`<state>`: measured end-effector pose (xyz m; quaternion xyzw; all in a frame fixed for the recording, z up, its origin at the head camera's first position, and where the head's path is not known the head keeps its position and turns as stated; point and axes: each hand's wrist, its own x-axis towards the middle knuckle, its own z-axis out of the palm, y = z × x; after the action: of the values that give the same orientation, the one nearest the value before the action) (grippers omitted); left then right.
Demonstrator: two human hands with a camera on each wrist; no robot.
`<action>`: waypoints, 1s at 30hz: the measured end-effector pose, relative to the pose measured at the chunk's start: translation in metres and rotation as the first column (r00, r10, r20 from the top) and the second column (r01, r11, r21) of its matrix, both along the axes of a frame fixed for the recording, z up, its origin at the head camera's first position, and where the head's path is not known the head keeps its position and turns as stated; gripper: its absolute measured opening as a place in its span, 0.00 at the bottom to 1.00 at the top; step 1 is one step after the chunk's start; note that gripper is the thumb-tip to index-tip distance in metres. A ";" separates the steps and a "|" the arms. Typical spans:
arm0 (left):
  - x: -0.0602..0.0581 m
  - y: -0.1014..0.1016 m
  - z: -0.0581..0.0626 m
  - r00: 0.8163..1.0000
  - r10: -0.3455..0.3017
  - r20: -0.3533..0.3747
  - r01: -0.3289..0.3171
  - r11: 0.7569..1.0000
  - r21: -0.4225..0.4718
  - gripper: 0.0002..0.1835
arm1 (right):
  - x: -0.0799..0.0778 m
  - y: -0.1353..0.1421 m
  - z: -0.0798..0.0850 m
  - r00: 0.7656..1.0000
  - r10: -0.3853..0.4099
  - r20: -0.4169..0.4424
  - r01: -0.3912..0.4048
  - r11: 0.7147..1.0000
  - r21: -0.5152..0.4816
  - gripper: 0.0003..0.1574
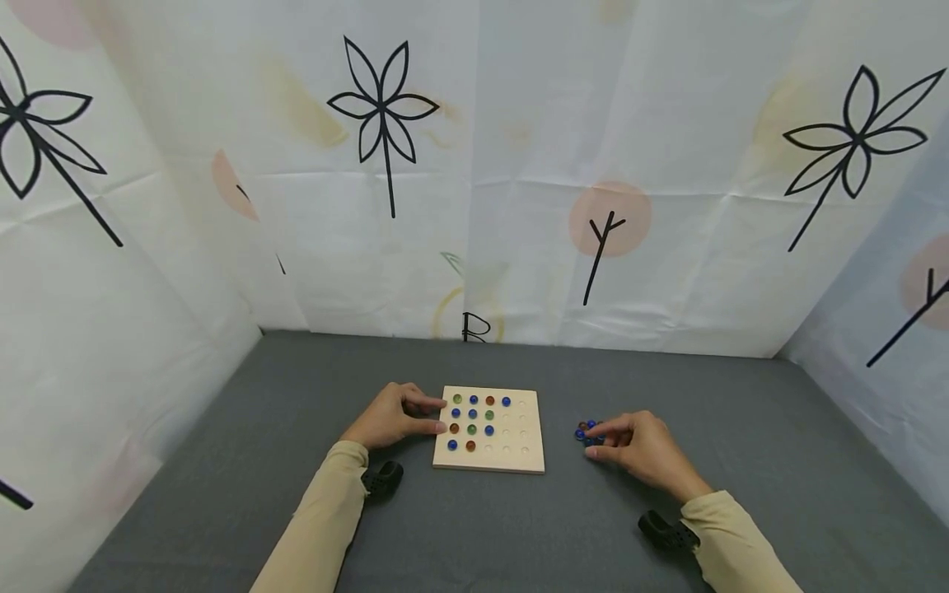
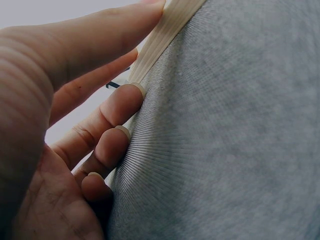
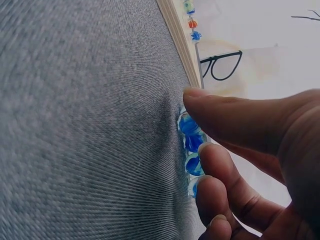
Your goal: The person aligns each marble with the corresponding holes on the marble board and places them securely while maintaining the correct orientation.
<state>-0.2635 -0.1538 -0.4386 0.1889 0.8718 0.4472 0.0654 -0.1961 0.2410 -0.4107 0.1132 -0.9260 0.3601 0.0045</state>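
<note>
A pale wooden board (image 1: 522,459) with rows of shallow round hollows lies flat on the grey surface. Glass marbles (image 1: 473,413) in green, blue and brown fill hollows on its left and along the back row. My left hand (image 1: 396,416) touches the board's left edge with thumb and index fingertips, which stand apart; its other fingers curve loosely. To the right of the board, my right hand (image 1: 641,445) reaches over a small cluster of loose marbles (image 3: 194,142), mostly blue. Its thumb and fingers are spread around the near marbles, and no marble is seen pinched.
Grey cloth (image 1: 474,527) covers the table. White patterned sheets (image 1: 519,165) rise behind it and at both sides. Each wrist carries a black strapped device, one at the left wrist (image 1: 383,479) and one at the right wrist (image 1: 667,531).
</note>
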 end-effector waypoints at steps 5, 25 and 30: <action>0.000 0.000 0.000 1.000 -0.002 0.003 0.002 1.000 -0.003 0.22 | 0.002 -0.001 0.000 1.000 -0.007 0.009 0.007 1.000 0.006 0.14; 0.001 0.000 0.002 1.000 -0.012 -0.010 0.012 1.000 -0.007 0.22 | 0.002 -0.001 -0.002 1.000 -0.013 0.010 0.013 0.999 0.048 0.11; 0.001 0.000 0.002 1.000 -0.011 -0.009 0.011 1.000 -0.009 0.22 | 0.002 -0.003 -0.001 1.000 -0.013 0.008 0.012 0.999 0.053 0.11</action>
<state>-0.2625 -0.1534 -0.4367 0.1953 0.8730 0.4421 0.0648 -0.1936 0.2381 -0.4115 0.1061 -0.9359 0.3359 0.0000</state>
